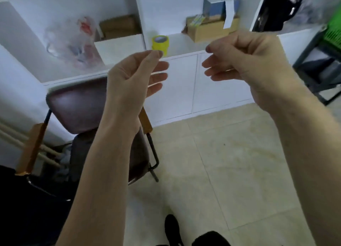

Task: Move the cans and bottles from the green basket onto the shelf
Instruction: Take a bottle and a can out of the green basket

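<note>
My left hand and right hand are raised apart, fingers loosely curled, holding nothing. Green basket sits far right; yellow can stands on the white shelf.

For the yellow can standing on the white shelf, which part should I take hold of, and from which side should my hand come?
Grip the yellow can around its side wall, about halfway up, and come from the front. It stands upright near the open front edge of the white shelf, with the back wall behind it. Both the left hand and the right hand look empty; the left is probably nearer.
</note>
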